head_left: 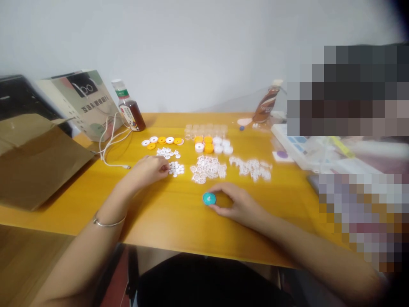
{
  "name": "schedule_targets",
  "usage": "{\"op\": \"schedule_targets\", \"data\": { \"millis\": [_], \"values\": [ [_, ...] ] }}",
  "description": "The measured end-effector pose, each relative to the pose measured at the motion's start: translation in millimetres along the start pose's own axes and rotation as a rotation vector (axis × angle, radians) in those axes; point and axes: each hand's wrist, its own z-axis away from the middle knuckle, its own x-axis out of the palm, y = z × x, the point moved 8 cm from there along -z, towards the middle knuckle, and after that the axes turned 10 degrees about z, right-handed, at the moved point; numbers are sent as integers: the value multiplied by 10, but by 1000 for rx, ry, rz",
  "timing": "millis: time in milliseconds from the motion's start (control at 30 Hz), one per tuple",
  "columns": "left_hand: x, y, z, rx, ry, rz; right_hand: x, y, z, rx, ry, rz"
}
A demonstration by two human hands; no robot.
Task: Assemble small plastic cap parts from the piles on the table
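Between the thumb and fingers of my right hand is a small round teal disc-shaped part with a pale spot at its centre, held just above the table. My left hand has its fingertips pinched together at the left edge of a pile of small white round pieces; what they hold, if anything, is hidden. Behind that pile lie white pieces with short stems. White openwork wheel-like pieces are heaped in the middle, with more small white parts to their right.
Orange and white discs, stacked orange and white round parts and clear cups stand farther back. A sauce bottle, a white cable, a printed box and a brown paper bag are left. Another bottle and a person are right.
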Motion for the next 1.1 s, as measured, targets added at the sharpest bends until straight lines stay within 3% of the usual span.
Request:
{"op": "schedule_targets", "data": {
  "millis": [133,267,400,533,867,1100],
  "values": [
    [-16,170,13,63,5,-9,13,9,-1,5,-21,-8],
    [38,493,58,168,-27,207,24,9,-3,0,-37,-10],
    [228,765,85,232,-129,432,33,11,-5,-6,-45,-11],
    [434,878,50,237,-216,539,44,16,-5,-21,-39,-14],
    [598,1018,-88,210,-378,339,52,13,-7,-8,-60,-64],
    [620,1039,-215,221,-393,287,38,23,-10,46,-64,-145]
  ]
}}
